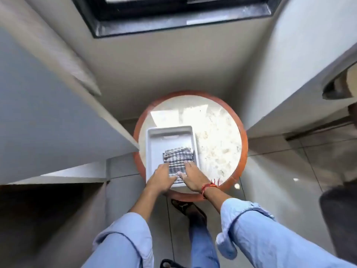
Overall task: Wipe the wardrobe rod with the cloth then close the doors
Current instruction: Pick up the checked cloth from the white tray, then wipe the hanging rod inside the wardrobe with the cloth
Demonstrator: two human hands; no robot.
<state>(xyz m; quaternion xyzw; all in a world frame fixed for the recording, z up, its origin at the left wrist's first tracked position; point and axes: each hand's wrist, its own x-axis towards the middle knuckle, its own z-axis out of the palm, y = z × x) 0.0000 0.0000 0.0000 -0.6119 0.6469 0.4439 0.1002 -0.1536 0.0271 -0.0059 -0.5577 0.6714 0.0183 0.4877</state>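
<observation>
A folded grey-and-white checked cloth [177, 159] lies in the near right part of a white plastic tray [154, 144]. The tray stands on a small round table with a pale marble top [216, 140] and a red-brown rim. My left hand [161, 178] rests on the cloth's left edge, fingers pointing away from me. My right hand [193, 176] lies on its right edge, with a red thread around the wrist. Both thumbs press the cloth's near end. An open wardrobe door [48, 117] juts in from the left. The rod is out of sight.
A dark-framed window [173, 14] is in the wall ahead. A pale panel [301, 70] with a dark cut-out handle stands to the right. Glossy floor tiles [280, 180] spread around the table. My feet in dark sandals [185, 207] stand just below the table.
</observation>
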